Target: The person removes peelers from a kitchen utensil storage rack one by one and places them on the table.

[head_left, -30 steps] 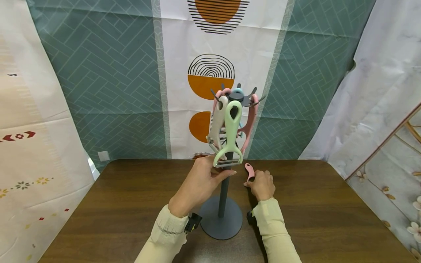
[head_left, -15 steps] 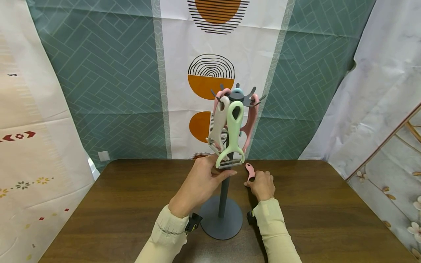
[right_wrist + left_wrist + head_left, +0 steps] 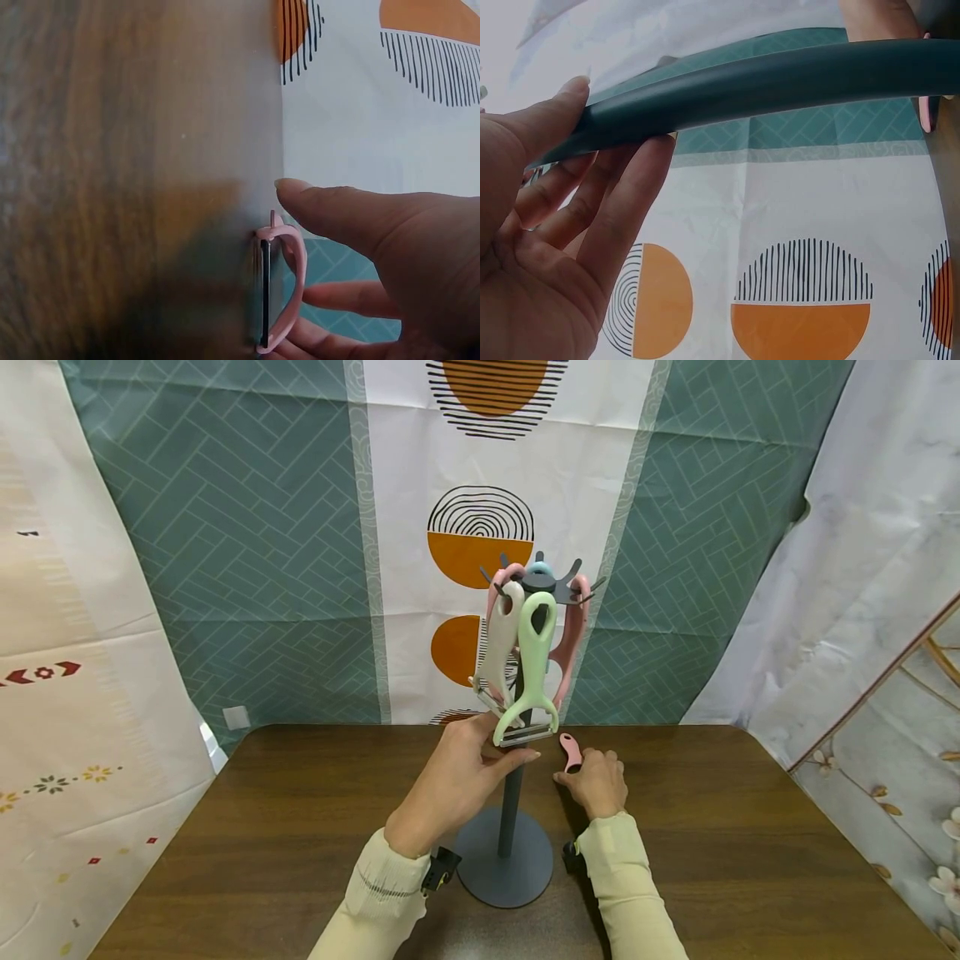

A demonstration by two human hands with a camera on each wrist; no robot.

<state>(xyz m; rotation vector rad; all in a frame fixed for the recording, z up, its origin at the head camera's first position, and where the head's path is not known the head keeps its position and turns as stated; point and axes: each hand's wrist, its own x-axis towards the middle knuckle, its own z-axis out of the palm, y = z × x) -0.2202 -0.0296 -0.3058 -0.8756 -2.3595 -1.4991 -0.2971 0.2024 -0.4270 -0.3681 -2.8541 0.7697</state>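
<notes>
My left hand (image 3: 457, 772) pinches the dark pole of an upright rotating utensil stand (image 3: 510, 810), thumb on one side and fingers on the other. From the stand's hooks hang several peelers: a green peeler (image 3: 534, 668) in front, a white peeler (image 3: 498, 647) beside it, a pink peeler (image 3: 574, 627) at the right, others partly hidden behind. My right hand (image 3: 598, 783) is low over the table at another pink peeler (image 3: 298, 262) lying there. In the right wrist view its thumb is apart from that peeler, while fingers reach its far side; whether they touch cannot be told.
The stand's round base (image 3: 504, 868) rests on a brown wooden table (image 3: 315, 827). Behind the table's back edge hangs a patterned cloth (image 3: 262, 552), with pale curtains (image 3: 862, 568) on the right. Both wrists carry small black cameras.
The stand's top with its hanging peelers turned slightly, the green one shifting right, then stopped. My right thumb has moved a little outward from the lying peeler. The left hand stays put.
</notes>
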